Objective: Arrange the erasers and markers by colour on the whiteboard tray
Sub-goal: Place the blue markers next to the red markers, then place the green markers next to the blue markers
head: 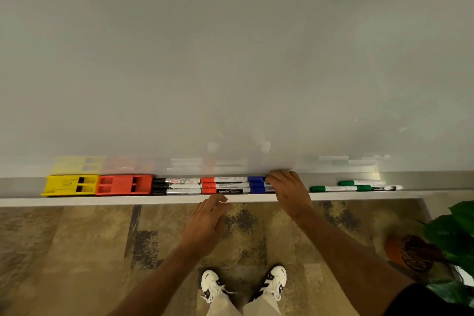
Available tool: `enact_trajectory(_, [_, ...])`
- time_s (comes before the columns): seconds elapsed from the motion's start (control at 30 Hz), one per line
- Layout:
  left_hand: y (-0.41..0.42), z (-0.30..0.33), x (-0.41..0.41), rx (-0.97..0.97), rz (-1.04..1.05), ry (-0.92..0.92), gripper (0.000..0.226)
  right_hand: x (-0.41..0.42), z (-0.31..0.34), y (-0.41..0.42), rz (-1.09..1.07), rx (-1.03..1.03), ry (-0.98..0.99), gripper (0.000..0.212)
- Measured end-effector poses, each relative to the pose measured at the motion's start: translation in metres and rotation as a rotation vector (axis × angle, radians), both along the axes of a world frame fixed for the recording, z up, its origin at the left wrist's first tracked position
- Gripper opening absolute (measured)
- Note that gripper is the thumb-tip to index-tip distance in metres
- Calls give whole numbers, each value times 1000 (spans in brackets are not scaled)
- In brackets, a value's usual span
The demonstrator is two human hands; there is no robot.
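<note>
Along the whiteboard tray (436, 182) lie, from left to right, a yellow eraser (69, 185), an orange-red eraser (124, 184), three black markers (177, 185), three red markers (224, 185), three blue markers (257, 184) and three green markers (356, 186). My right hand (289, 192) rests over the right ends of the blue markers, fingers curled on them; whether it grips them is hidden. My left hand (207, 223) hovers just below the tray's front edge under the red markers, fingers loosely apart and holding nothing.
The blank whiteboard (230, 59) fills the upper view. A bare stretch of tray separates the blue and green markers. A potted plant (441, 246) stands on the patterned floor at the right. My white shoes (243, 285) are below.
</note>
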State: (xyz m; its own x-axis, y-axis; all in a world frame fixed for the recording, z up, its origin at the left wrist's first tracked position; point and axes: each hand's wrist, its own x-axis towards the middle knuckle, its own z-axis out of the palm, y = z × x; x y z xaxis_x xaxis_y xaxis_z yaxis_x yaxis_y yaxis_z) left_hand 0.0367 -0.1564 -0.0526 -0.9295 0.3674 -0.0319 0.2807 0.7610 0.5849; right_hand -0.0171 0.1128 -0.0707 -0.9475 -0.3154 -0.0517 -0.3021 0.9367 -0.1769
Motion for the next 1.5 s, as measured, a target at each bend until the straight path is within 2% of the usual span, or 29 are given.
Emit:
enact_trajectory(0.23, [-1, 8, 2, 40, -28, 19, 26, 15, 5, 0, -78, -34, -1, 38])
enact_trajectory(0.4, [24, 25, -9, 41, -77, 38, 23, 27, 27, 25, -144, -83, 85, 26])
enact_trajectory(0.73, [164, 44, -29, 89, -88, -7, 27, 41, 49, 174, -341, -188, 46, 24])
enact_trajectory(1.03, [291, 27, -53, -32, -66, -23, 25, 39, 43, 300, -367, -185, 24, 20])
enact_trajectory(1.2, [328, 13, -61, -256, -194, -53, 22, 32, 35, 326, -260, -118, -36, 16])
enact_trajectory(1.33, [336, 5, -64, -384, -231, -76, 28, 24, 30, 317, -207, -165, -57, 19])
enact_trajectory(1.5, [332, -2, -67, -392, -223, -131, 34, 18, 19, 299, -35, -99, -110, 22])
